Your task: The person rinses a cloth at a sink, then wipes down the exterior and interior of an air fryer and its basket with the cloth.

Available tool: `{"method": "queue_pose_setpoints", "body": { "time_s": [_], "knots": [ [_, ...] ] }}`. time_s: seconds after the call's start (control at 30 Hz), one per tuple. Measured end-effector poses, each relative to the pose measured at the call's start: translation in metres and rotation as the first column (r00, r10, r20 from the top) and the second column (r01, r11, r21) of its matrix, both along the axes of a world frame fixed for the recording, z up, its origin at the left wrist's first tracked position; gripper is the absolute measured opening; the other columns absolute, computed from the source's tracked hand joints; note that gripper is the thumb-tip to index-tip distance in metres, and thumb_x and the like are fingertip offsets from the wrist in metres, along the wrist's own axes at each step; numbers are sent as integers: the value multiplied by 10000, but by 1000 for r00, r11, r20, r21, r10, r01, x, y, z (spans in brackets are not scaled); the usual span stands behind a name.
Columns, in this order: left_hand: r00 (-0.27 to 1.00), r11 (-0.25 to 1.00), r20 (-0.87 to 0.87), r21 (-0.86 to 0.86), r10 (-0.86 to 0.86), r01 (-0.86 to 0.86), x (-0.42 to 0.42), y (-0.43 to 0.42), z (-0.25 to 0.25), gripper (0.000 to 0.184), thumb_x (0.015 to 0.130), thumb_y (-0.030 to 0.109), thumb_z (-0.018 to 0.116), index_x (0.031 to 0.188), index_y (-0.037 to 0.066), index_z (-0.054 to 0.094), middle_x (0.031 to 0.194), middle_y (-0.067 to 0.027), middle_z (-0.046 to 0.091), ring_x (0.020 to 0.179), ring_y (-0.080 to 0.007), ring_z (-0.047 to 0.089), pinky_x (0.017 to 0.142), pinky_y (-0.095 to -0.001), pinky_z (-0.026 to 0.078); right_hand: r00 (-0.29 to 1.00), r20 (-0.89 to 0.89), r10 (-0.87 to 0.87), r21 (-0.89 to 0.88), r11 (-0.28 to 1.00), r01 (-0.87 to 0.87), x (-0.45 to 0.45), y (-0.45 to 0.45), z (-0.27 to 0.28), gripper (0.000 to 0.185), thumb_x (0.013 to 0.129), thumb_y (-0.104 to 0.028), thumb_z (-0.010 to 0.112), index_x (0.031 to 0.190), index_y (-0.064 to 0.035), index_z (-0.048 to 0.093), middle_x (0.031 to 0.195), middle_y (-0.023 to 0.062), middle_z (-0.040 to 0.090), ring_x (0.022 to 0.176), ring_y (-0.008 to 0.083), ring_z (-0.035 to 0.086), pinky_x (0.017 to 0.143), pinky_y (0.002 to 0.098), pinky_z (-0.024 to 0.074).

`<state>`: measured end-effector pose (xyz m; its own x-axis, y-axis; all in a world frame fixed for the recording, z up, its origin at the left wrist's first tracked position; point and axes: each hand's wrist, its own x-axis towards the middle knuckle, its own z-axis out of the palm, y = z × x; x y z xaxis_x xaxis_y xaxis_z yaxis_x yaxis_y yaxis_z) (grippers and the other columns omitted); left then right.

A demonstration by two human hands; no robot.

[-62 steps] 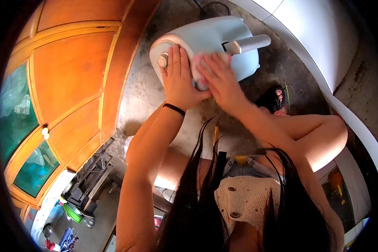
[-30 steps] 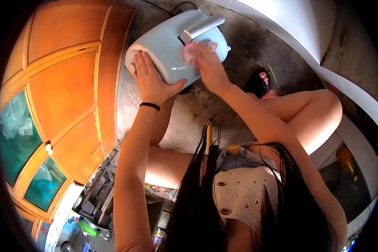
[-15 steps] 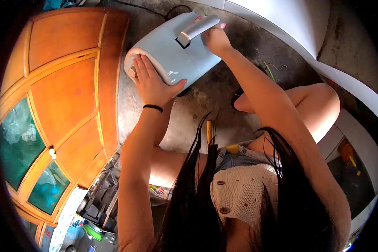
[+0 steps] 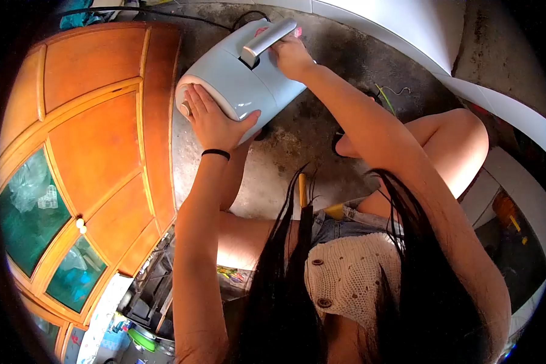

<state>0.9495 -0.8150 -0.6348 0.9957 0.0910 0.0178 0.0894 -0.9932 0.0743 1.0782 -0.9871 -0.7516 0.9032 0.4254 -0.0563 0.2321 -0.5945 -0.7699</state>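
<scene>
Lying under the left hand (image 4: 215, 124), fingers spread, the seemingly rigid air fryer (image 4: 249, 88) is best held by its body; whether pink cloth (image 4: 298, 31) is gripped by the right hand (image 4: 291, 59) cannot be told.

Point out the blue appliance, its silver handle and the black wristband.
Blue appliance (image 4: 239, 88), head view: mid body.
Silver handle (image 4: 270, 42), head view: middle of the bar.
Black wristband (image 4: 216, 152), head view: middle of the band.
</scene>
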Motion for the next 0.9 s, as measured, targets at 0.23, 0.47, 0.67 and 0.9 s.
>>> {"method": "queue_pose_setpoints", "body": {
  "time_s": [0.23, 0.47, 0.67, 0.9],
  "knots": [
    [998, 998, -10, -9, -67, 67, -2, 8, 2, 1270, 525, 599, 752, 1385, -118, 154, 1431, -330, 196, 1362, -435, 152, 1103, -511, 145, 949, 228, -219, 262, 952, 157, -96, 3, 23, 364, 776, 32, 505, 1136, 8, 552, 1301, 213, 444, 1234, 416, 389, 1038, 480, 311],
    [998, 996, 29, -68, -61, 62, 0, 31, -18, 1067, 747, 595, 610, 1374, -144, 162, 1447, -330, 159, 1370, -434, 130, 1116, -483, 131, 970, 211, -119, 325, 945, 45, -130, 25, 29, 487, 814, -23, 471, 1299, -69, 462, 1385, 200, 363, 1317, 395, 301, 1076, 496, 253],
    [999, 1000, 33, -6, 22, -22, 1, 17, -16, 1001, 789, 574, 563, 1371, -143, 176, 1445, -320, 179, 1372, -421, 139, 1114, -483, 128, 881, 23, -472, 196, 867, 459, -85, -1, -15, 518, 832, 17, 451, 1345, 6, 376, 1412, 289, 294, 1311, 478, 249, 1098, 468, 229],
    [994, 995, 63, -39, 90, -87, 13, 9, -17, 1006, 785, 590, 546, 1372, -141, 183, 1443, -321, 186, 1369, -423, 145, 1106, -511, 120, 931, 18, -364, 301, 890, 342, -158, 51, 60, 470, 876, -10, 433, 1341, 22, 375, 1414, 308, 268, 1298, 500, 265, 1081, 560, 192]
  ]
}}
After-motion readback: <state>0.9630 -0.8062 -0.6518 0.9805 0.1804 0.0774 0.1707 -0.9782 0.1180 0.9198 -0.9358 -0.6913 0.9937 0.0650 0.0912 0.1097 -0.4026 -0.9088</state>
